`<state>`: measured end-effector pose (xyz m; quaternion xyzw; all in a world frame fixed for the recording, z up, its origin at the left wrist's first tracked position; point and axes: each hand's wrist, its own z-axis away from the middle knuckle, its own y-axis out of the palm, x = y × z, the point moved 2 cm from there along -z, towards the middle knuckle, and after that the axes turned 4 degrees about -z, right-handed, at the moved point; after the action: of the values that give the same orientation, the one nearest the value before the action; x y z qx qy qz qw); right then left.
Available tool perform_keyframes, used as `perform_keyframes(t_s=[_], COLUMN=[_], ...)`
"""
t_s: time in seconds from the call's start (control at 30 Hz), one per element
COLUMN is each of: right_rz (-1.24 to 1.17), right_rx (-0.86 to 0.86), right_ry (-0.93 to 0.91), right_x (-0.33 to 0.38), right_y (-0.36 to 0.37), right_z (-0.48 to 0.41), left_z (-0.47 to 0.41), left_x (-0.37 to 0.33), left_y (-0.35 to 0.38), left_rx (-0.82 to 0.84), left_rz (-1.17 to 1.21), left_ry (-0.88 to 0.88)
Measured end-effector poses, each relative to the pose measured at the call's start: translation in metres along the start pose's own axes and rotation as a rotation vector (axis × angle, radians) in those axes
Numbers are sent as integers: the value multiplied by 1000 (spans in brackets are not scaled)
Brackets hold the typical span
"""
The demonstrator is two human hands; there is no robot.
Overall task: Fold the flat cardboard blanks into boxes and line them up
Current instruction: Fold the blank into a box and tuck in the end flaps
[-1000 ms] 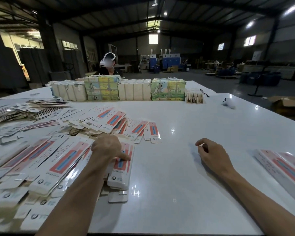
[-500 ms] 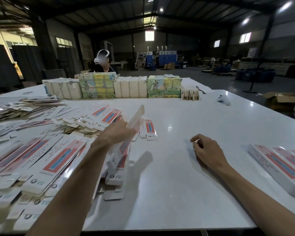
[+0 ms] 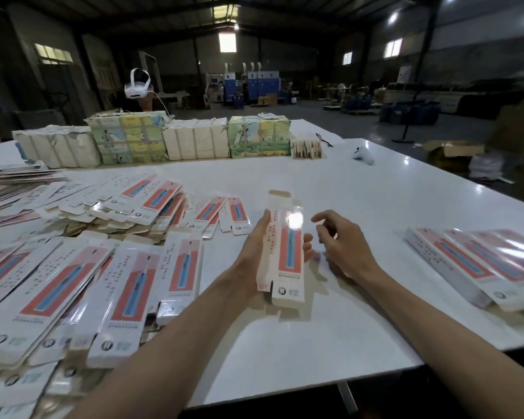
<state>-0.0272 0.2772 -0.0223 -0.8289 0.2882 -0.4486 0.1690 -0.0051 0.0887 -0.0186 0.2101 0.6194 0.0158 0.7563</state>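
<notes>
The left hand (image 3: 250, 255) grips one blank (image 3: 288, 258) from its left side, above the tabletop (image 3: 330, 322). The long axis of the blank points away from the person. The right hand (image 3: 342, 246), loosely open and empty, is just beside its right edge.

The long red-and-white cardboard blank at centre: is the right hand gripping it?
No: only the left hand holds the long red-and-white cardboard blank; the right hand is beside it, fingers relaxed, apart.

Probably factory hall: steel roof (image 3: 176, 16), machines (image 3: 250, 86)
</notes>
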Motion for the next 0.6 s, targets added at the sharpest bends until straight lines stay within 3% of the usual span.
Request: perform_keyframes(t_s=[0.13,0.27,0.43,0.53,0.6], right_rz=[-17,31,310,123,-125], right_rx=[-59,25,93,39,40], right_ry=[-138,-199,-292,-294,-163], right_x=[14,25,30,28,23], right_y=[-4,-6,0,7,6], right_z=[1,-19,-33,-31,-33], left_z=[3,2,2,-2,-3], left_x=[0,2,1,2,2], left_y=[-4,0,0,-4,-3], left_rx=[-14,-30,-5,-7,61], left_rz=[53,-32,-16,-83,-69], left_ry=[-4,-2,10,25,-9])
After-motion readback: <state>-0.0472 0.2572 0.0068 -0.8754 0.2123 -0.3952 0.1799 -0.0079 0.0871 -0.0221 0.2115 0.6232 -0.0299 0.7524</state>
